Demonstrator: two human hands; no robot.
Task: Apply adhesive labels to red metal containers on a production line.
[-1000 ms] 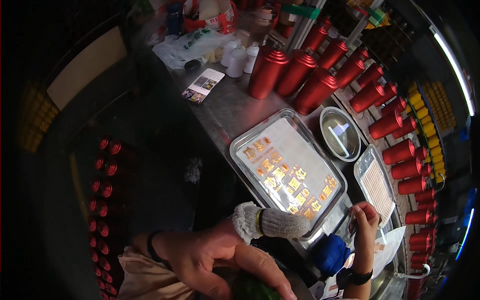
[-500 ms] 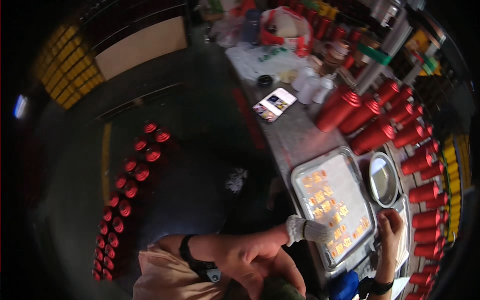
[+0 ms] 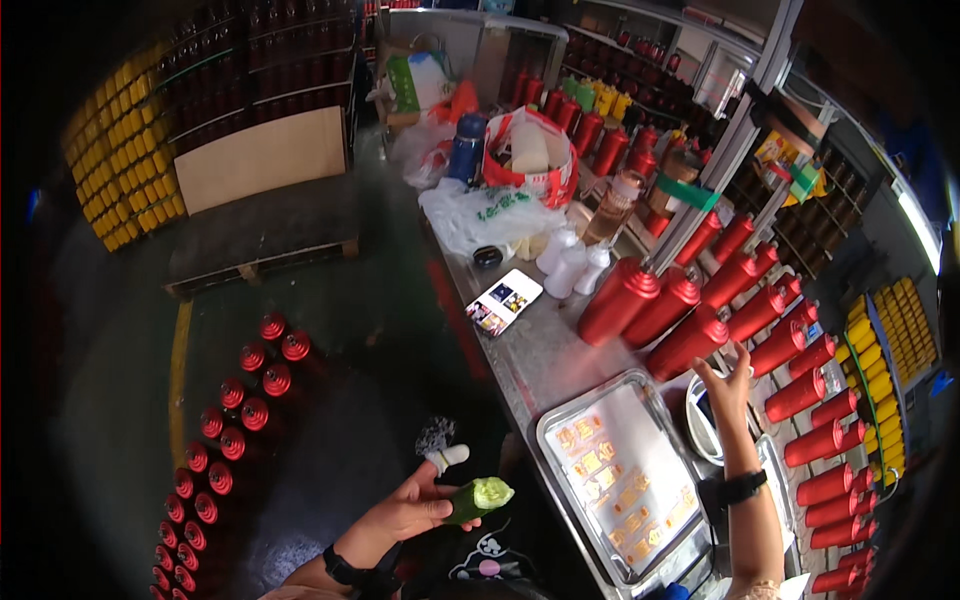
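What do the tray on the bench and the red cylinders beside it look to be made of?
Tray: bare metal, probably stainless steel or aluminium, judging by its silvery, dully reflective rim. Red cylinders: likely painted or coated metal, with a smooth glossy red skin and bright highlights, though plastic cannot be ruled out. The right hand reaches toward one.

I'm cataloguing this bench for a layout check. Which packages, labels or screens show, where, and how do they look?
Flat rectangular phone: on the steel bench beside white bottles, screen lit with small coloured pictures.
Red-and-white plastic bag: far end of bench, open, holding a pale roll.
Green-and-white sack: behind it, upright.
Small yellow labels: in rows in the steel tray.
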